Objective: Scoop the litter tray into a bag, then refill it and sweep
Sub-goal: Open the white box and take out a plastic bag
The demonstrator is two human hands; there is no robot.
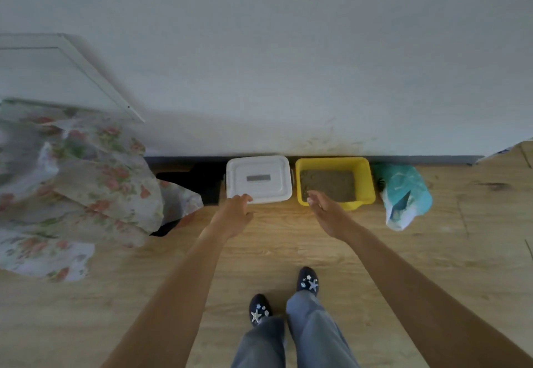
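Note:
A yellow litter tray [364, 183] with grey-brown litter [327, 183] stands on the wooden floor against the wall. Left of it sits a white lidded plastic box [259, 178]. A teal and white plastic bag [403, 194] lies to the right of the tray. My left hand [237, 212] reaches to the box's near left corner, fingers curled at its edge. My right hand [326, 209] is stretched out with straight fingers over the tray's near rim, holding nothing.
A floral cloth [66, 183] hangs over something bulky at the left, with a black object [202, 183] behind it by the wall. A white door [57, 76] stands at the upper left. My feet in dark star-patterned slippers [308, 279] stand on the floor below.

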